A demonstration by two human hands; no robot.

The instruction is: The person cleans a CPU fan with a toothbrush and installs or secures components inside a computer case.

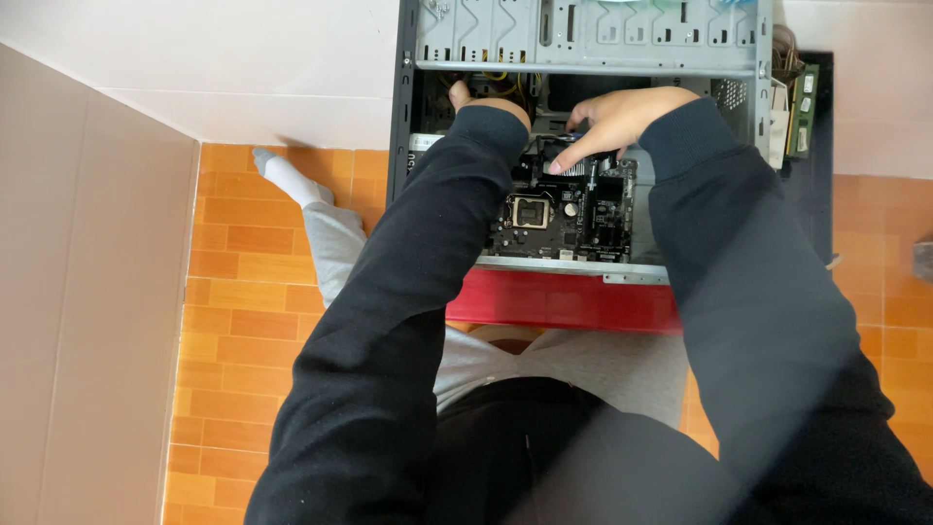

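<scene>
matt grey metal computer case (583, 34), glossy orange floor tiles (243, 321), soft black cloth sleeves (408, 292).

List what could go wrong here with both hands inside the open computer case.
1. The right hand presses fingertips on the circuit board; a slip might scrape parts or reach the bare processor socket.
2. The left hand is deep among the yellow cables, mostly hidden, so it may snag one.
3. The case has bare metal edges that could nick skin or sleeves.
</scene>
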